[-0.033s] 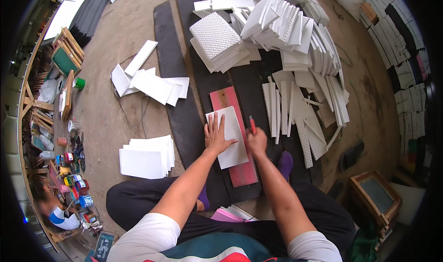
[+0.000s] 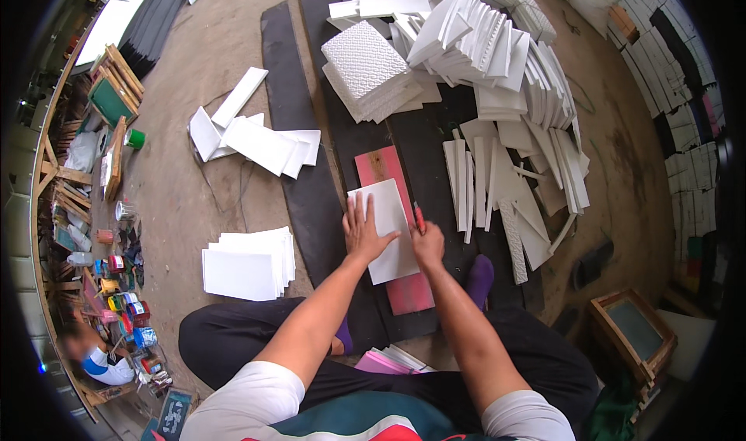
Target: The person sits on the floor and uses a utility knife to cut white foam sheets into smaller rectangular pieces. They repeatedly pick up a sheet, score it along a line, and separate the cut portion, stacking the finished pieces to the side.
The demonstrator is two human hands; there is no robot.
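Note:
My left hand (image 2: 365,235) lies flat with spread fingers on a white rectangular sheet (image 2: 395,264). Under that sheet is a red-pink board (image 2: 410,295), showing beyond its far end, right side and near end. Closed around a red-handled utility knife (image 2: 420,219), my right hand (image 2: 428,247) is at the sheet's right edge. The knife points away from me; whether its blade touches the sheet, I cannot tell. To the left on the floor sits a neat stack of white sheets (image 2: 241,274).
Narrow white strips (image 2: 458,184) lie right of the board. Beyond are embossed white blocks (image 2: 365,60) and a large pile of white slabs (image 2: 474,45). Loose white pieces (image 2: 264,144) lie at left. Paint cans (image 2: 138,311) and a seated person (image 2: 105,363) are far left; a wooden frame (image 2: 633,334) stands right.
My right hand and the knife have shifted slightly left, closer to the sheet's right edge. My left hand still presses on the sheet.

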